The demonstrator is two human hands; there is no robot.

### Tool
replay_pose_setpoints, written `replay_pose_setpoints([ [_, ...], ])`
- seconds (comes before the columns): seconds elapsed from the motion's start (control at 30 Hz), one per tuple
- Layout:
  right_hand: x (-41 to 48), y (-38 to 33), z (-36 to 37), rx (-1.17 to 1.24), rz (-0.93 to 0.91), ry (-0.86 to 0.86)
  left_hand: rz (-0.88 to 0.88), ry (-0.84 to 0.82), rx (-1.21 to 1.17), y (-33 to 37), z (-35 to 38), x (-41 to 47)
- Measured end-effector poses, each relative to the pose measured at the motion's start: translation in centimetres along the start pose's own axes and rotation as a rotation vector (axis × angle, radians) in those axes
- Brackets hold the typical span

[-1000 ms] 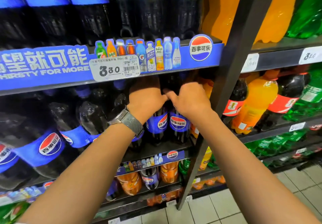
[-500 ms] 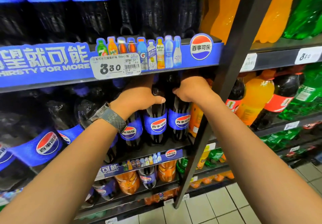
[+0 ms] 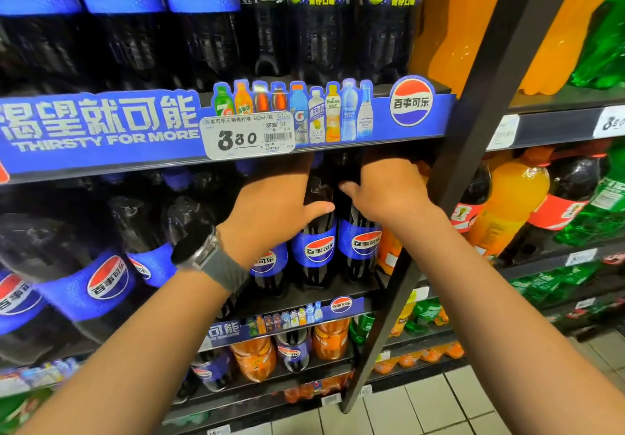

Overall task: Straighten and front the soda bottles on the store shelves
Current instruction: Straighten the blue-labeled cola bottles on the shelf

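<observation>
Dark Pepsi bottles with blue labels stand in a row on the middle shelf (image 3: 338, 294). My left hand (image 3: 270, 211) reaches under the blue shelf strip (image 3: 101, 130) and grips the upper part of a Pepsi bottle (image 3: 313, 248), thumb lying across its shoulder. Beside it, my right hand (image 3: 389, 191) holds the neck of the rightmost Pepsi bottle (image 3: 360, 241). Both bottles stand upright with their labels facing out. My fingertips are hidden behind the strip. A third bottle (image 3: 267, 262) is partly covered by my left wrist.
A dark upright post (image 3: 473, 150) runs diagonally just right of my right hand. Beyond it are orange, red-label cola and green bottles (image 3: 514, 197). Larger Pepsi bottles (image 3: 108, 279) lean at the left. Lower shelves hold small bottles; tiled floor (image 3: 439, 407) lies below.
My hands moved up from the labels to the bottles' shoulders and necks. The two bottles' labels now face out squarely. The view has shifted slightly closer.
</observation>
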State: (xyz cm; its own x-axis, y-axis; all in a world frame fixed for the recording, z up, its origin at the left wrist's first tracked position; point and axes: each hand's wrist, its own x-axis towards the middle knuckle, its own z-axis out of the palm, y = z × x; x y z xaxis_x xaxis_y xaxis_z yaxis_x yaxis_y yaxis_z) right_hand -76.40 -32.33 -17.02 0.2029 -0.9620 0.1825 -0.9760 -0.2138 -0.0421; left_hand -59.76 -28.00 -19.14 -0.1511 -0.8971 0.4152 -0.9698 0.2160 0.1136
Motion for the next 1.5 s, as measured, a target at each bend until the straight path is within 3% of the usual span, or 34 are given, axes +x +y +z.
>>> replay_pose_setpoints([
  [0.13,-4.1,-2.3,1.4,-0.039,-0.237,0.488,0.037,0.238,0.047,-1.6,-1.7,-5.5],
  [0.3,-4.0,-6.7,2.6,0.023,-0.385,0.582,-0.12,0.486,0.009,-7.1,-3.1,-10.9],
  [0.43,-2.8,-10.1,1.6,0.051,-0.405,0.553,-0.195,0.451,-0.023,-10.3,-3.6,-12.0],
  [0.63,-0.8,-12.3,2.5,0.127,-0.408,0.259,-0.221,0.056,-0.036,-12.8,-3.2,-11.3],
  [0.73,0.0,-12.4,2.6,0.13,-0.413,0.187,-0.296,0.087,-0.118,-12.9,-2.8,-10.4],
  [1.17,1.5,-10.7,2.5,0.289,-0.515,-0.009,-0.256,0.15,-0.059,-13.8,-1.0,-9.6],
  [1.4,1.3,-10.7,1.9,0.316,-0.499,-0.027,-0.284,0.225,-0.094,-13.3,-0.1,-10.4],
  [1.5,1.4,-11.3,1.5,0.242,-0.479,0.109,-0.279,0.23,-0.094,-13.4,-0.1,-10.5],
])
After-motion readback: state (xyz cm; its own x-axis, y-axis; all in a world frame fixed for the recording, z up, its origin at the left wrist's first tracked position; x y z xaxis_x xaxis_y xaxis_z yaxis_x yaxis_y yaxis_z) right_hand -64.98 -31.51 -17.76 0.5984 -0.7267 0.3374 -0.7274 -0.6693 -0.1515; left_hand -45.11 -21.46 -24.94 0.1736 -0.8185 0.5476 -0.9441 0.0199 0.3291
